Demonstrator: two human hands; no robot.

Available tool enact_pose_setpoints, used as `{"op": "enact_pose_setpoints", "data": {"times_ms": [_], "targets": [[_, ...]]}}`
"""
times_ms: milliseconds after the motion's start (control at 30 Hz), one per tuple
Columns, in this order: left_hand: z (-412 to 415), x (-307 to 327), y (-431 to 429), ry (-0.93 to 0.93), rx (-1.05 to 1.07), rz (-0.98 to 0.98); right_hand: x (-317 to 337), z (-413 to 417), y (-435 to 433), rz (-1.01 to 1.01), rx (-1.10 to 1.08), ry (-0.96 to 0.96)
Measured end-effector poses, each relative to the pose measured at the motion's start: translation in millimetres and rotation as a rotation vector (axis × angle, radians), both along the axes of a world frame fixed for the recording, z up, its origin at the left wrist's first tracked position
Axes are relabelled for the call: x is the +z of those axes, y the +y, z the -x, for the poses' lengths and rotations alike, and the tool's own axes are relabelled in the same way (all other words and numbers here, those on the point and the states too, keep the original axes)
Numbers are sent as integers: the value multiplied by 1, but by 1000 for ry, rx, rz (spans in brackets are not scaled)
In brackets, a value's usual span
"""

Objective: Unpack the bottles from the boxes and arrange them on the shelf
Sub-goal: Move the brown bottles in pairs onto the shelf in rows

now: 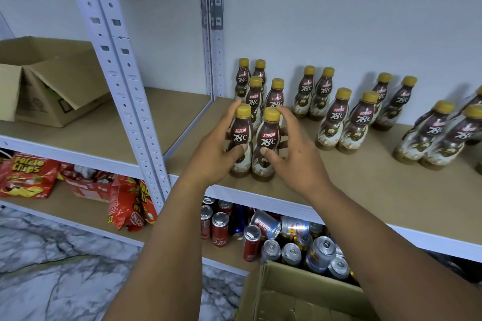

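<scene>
Head camera, close, looking down onto shelf (352,177).

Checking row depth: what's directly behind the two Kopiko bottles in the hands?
Four more Kopiko bottles, two pairs deep, toward the wall. Their bases are hidden behind one another, the front pair, the left hand and right hand.

Two Kopiko 78°C bottles, brown w/ cream swirl labels & yellow caps, stand upright and touching near the front edge of the shelf (365,180), at its left end. The front-left bottle (240,135) is gripped by the left hand (216,150), the front-right bottle (268,138) by the right hand (296,155). Two back pairs (254,91) line up behind them twd the back-left corner. Other pairs (347,120) stand upright across the mid & right of the board. A cardboard box (300,294) sits open below the front edge. A 2nd box (39,86), flaps open, sits on the left-hand board.
</scene>
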State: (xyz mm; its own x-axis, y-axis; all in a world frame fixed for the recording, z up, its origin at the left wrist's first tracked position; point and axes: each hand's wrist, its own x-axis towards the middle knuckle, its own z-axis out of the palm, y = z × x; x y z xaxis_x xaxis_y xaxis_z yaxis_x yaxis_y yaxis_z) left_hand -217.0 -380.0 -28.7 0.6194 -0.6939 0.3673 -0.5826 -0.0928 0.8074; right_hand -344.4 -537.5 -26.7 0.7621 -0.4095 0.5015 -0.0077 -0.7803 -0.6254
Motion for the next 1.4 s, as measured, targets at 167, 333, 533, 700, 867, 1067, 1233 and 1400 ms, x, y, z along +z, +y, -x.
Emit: {"op": "enact_pose_setpoints", "data": {"times_ms": [167, 333, 533, 700, 867, 1067, 1233, 1400], "targets": [[3, -1, 2, 20, 18, 6, 2, 3, -4, 2, -14, 41], [9, -6, 9, 73, 105, -8, -6, 17, -3, -43, -59, 92], [29, -33, 37, 124, 267, -187, -36, 54, -6, -19, -124, 347], [52, -55, 46, -114, 305, -488, -56, 91, 1, 159, -117, 504], [115, -69, 35, -319, 199, -709, -72, 136, 18, 387, -75, 658], [187, -110, 19, -345, -5, -871, -94, 196, 23, 181, -53, 897], [226, -159, 12, -315, -139, -975, -135, 251, 1, 44, -75, 1063], [244, -211, -1, -218, -212, -1040, -207, 290, -21, -129, -108, 1130]]}}
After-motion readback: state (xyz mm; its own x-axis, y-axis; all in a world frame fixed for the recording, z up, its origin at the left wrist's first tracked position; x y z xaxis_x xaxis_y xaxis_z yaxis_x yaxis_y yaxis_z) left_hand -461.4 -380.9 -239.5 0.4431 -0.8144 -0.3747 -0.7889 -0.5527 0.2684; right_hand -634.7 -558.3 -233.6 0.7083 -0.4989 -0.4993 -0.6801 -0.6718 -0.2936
